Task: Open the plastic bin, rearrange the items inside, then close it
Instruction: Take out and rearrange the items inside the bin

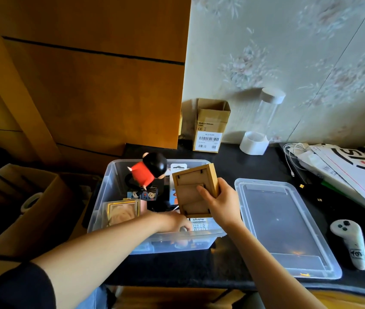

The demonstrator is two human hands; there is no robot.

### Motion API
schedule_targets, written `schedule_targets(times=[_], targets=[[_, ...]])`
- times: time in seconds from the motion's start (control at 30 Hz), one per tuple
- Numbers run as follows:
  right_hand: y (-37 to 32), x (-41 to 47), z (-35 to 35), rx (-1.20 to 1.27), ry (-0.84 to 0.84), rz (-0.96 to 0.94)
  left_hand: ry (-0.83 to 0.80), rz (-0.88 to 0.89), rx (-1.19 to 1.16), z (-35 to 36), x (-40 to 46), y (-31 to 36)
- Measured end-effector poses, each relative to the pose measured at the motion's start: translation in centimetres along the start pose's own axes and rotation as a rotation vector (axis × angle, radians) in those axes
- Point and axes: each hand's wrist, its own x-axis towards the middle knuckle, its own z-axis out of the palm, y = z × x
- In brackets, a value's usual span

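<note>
The clear plastic bin (pixel 101 210) stands open on the dark table. Its clear lid (pixel 288 230) lies flat to the right of it. My right hand (pixel 221 201) grips a wooden picture frame (pixel 192 190), back side up, held above the bin's right half. My left hand (pixel 174 221) reaches down into the bin near its front wall; its fingers are low among the items and what they touch is hidden. Inside the bin are a red and black toy figure (pixel 148 170), a gold-edged frame (pixel 122 211) and a white labelled box (pixel 200 224).
A small cardboard box (pixel 211 126) and a clear tube with a white base (pixel 259 130) stand by the wall. White boxes and cables (pixel 333 168) lie at the right. A white controller (pixel 351 241) lies right of the lid. A large cardboard box (pixel 20 197) sits at the left.
</note>
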Motion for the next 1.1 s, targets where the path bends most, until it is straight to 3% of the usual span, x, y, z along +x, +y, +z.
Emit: schedule_targets(times=[0.27, 0.47, 0.67, 0.83, 0.93, 1.03, 1.1], targets=[[0.1, 0.1, -0.1, 0.038, 0.043, -0.012, 0.089, 0.036, 0.237, -0.4, -0.9, -0.5], [0.4, 0.0, -0.6, 0.342, 0.089, 0.063, 0.222, 0.103, 0.269, -1.4, -2.1, -2.2], [-0.3, -0.1, -1.4, 0.678, 0.065, 0.2, 0.319, 0.06, -0.118, -1.8, -2.3, -2.4], [-0.4, 0.2, -2.6, 0.742, -0.054, 0.209, 0.39, -0.053, -0.474, -1.8, -1.5, -2.8], [-0.5, 0.4, -3.5, 0.707, -0.195, 0.173, 0.416, -0.185, -0.611, -3.0, -1.2, -2.8], [-1.2, 0.7, -4.0, 0.508, -0.36, 0.066, 0.181, -0.282, -0.749, -4.1, -1.4, -2.6], [-1.7, 0.8, -3.9, 0.355, -0.45, -0.001, 0.437, -0.323, -0.786, -4.4, -0.9, -2.3]])
